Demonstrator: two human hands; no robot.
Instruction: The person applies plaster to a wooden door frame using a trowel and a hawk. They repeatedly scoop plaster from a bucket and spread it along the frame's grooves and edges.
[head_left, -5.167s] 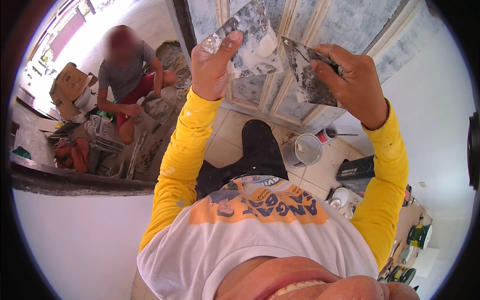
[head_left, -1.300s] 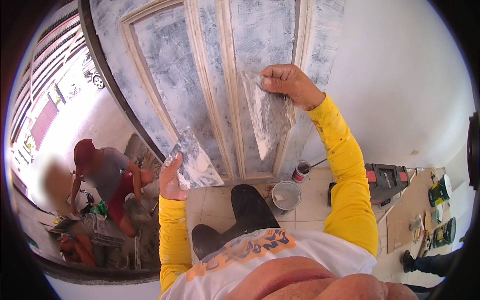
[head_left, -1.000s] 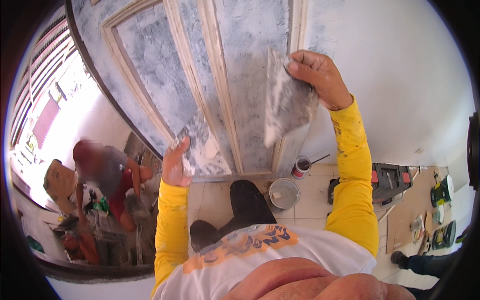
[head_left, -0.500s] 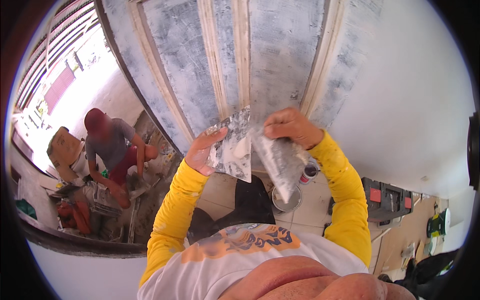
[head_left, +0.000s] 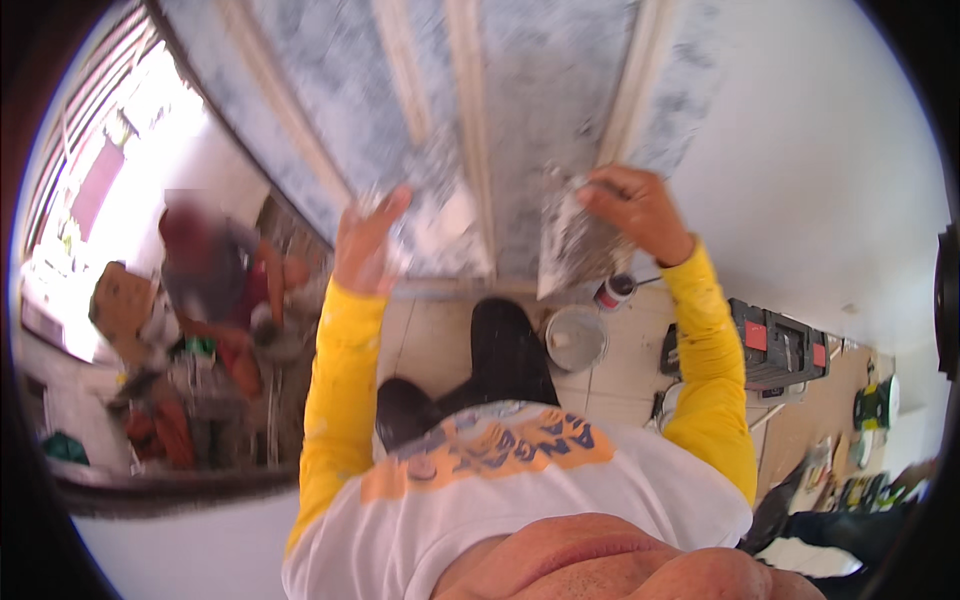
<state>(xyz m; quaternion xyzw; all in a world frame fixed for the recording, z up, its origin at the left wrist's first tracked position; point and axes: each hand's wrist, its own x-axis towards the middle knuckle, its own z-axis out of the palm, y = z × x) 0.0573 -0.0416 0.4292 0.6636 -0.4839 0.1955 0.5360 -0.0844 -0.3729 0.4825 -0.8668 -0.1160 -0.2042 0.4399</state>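
My left hand point(head_left: 368, 240) grips a thin flat metal plate point(head_left: 425, 240), smeared grey and white, its thumb over the near edge. A pale lump of putty point(head_left: 456, 215) lies on that plate. To the right, my right hand point(head_left: 640, 208) is closed on a second flat metal putty blade point(head_left: 570, 245), also streaked with white and grey. The plate and the blade are apart, with a gap between them. Both are in front of a panelled door point(head_left: 540, 90) patched with grey and white filler, its mouldings pale. Motion blurs the left plate's outline.
A grey bucket point(head_left: 577, 340) stands on the tiled floor below my right hand, beside a small can point(head_left: 614, 291). A black toolbox point(head_left: 775, 345) with red parts lies at the right wall. Through the doorway at left, a co-worker point(head_left: 215, 260) crouches among tools and bags.
My hands have moved apart and up toward the door. The blade in my right hand, which was close against the left plate, is now away from it.
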